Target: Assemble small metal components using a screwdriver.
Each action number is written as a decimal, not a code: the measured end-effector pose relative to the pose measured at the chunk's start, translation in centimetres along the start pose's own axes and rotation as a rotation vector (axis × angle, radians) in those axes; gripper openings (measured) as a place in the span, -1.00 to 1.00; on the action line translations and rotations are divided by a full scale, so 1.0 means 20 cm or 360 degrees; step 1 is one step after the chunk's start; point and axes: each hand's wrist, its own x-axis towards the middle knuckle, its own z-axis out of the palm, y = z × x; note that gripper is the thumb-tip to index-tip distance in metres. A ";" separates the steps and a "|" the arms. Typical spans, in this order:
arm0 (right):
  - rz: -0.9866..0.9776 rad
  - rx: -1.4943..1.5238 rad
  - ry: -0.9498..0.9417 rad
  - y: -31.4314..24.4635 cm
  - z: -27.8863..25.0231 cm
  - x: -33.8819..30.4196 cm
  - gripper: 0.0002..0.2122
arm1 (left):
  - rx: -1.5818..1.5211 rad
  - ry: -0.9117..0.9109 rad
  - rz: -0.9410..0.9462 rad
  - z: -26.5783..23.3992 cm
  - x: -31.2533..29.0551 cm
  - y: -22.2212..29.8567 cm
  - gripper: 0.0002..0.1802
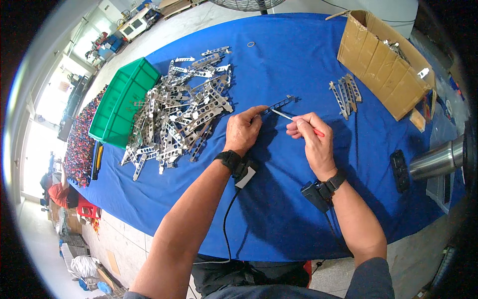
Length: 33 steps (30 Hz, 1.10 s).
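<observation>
Over the middle of the blue cloth, my left hand (243,130) is closed on one end of a flat metal strip (282,103) with a row of holes. Its far end points away to the right. Between the fingers of my right hand (314,142) is a slim tool with a red handle (318,133) and a thin pale shaft (282,114). The shaft's tip meets the strip close to my left fingertips; whether it is a file or a scraper I cannot tell.
A large heap of similar strips (174,114) lies left, against a tipped green crate (119,99). Several strips (345,94) stand in a row at right, near an open cardboard box (381,62) holding metal parts. A metal cylinder (438,160) and a black device (399,171) flank the right edge.
</observation>
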 end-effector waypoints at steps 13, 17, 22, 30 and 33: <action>-0.0002 -0.0038 0.0101 0.01 0.01 0.00 -0.76 | -0.0009 -0.0002 0.0017 0.00 0.00 0.00 -0.68; -0.0005 -0.0053 0.0016 0.01 0.00 0.00 -0.77 | -0.0024 -0.0013 -0.0025 -0.01 0.00 0.00 -0.67; -0.0016 -0.0015 0.0069 0.01 0.01 0.00 -0.77 | -0.0024 -0.0005 0.0006 0.00 0.00 0.00 -0.67; -0.0052 0.0010 0.0075 0.00 0.02 0.00 -0.78 | -0.0006 0.0041 0.0066 0.01 0.00 -0.02 -0.68; -0.0014 -0.0064 0.0091 0.00 0.02 0.00 -0.78 | -0.0017 0.0023 0.0017 0.00 0.00 -0.01 -0.69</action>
